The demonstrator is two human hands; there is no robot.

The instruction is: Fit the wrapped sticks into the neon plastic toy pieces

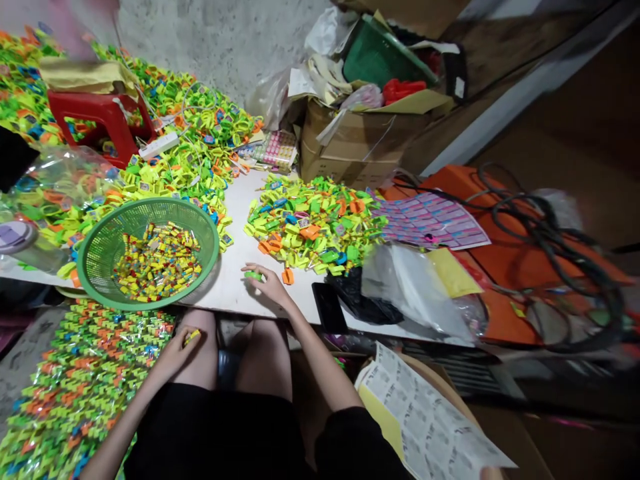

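My left hand (180,353) rests over my left thigh, its fingers closed around a small yellow piece (192,337). Above the table's front edge, my right hand (270,288) holds a small green plastic piece (254,275) between thumb and fingers. A green mesh basket (213,257) to the left holds many small yellow-and-red pieces (157,261). Just beyond my right hand lies a heap of bright plastic toy pieces (310,223), mostly yellow-green with some orange and blue. One orange piece (287,276) sits at the heap's near edge.
A phone (329,308), a black bag (367,297) and clear plastic bags (410,287) lie right of my hand. Behind stands a full cardboard box (350,143). A red stool (95,117) stands amid toy pieces. Bagged pieces (85,380) cover the lower left; cables (545,233) tangle at right.
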